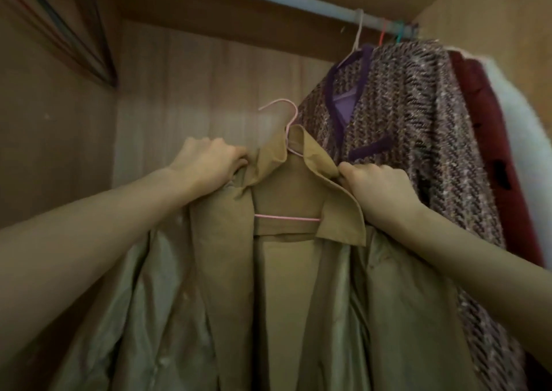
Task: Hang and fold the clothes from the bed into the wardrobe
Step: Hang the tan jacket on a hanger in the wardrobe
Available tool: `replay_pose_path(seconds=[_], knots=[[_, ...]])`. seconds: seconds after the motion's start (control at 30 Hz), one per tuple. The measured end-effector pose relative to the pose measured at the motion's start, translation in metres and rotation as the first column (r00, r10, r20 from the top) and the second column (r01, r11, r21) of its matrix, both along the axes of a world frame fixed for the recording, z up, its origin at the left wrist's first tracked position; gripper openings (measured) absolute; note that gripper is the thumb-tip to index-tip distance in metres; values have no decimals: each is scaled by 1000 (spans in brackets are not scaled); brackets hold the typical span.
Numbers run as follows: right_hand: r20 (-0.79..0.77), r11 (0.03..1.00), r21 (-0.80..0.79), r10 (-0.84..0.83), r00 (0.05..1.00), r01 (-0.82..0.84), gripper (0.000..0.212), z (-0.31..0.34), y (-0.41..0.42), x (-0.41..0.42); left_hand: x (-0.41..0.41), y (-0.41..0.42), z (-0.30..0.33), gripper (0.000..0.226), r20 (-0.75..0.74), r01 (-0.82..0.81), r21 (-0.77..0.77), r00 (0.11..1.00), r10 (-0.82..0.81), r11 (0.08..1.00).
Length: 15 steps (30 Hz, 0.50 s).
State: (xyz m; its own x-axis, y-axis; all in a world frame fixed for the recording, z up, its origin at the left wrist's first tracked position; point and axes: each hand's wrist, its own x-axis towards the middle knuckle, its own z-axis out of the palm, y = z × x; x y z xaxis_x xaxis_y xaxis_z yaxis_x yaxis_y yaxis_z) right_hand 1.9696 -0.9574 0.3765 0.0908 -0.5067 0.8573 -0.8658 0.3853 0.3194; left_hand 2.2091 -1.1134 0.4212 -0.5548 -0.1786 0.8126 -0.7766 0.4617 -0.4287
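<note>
I grip the tan coat (283, 271) with left hand (209, 163) and right hand (379, 187); lift pink hanger (286, 140) toward the rail (298, 2) at 12 o'clock, apparently unhooked.

Two bare forearms show, one from the lower left and one from the lower right, each ending in a hand. No sleeve covers either arm as far as the picture's edge, so any sleeve ends out of view. The left hand (209, 160) shows its back and knuckles, with no ring, watch or band on it or on the wrist. The right hand (379, 187) is likewise bare at the back and wrist. The fingertips are mostly hidden, and the dim, soft picture probably hides small marks.
</note>
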Motion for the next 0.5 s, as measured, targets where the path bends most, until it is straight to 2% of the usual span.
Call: replay_pose_path(seconds=[0.2, 0.3, 0.4, 0.5], knots=[[-130, 988, -150, -52, 990, 32, 24, 64, -5, -19, -28, -14, 54, 29, -87, 90, -134, 991, -102, 987], [-163, 982, -181, -90, 983, 60, 26, 93, -8, -25, -43, -14, 70, 37, -115, 117, -150, 984, -135, 982], [-161, 973, -212, -131, 978, 96, 27, 121, -13, -27, -47, -20, 82, 54, -60, 102, -122, 992, -110, 987], [-148, 961, -259, -144, 978, 102, 24, 145, -10, -38, -47, -16, 82, 61, 33, 63, -140, 998, -59, 988]])
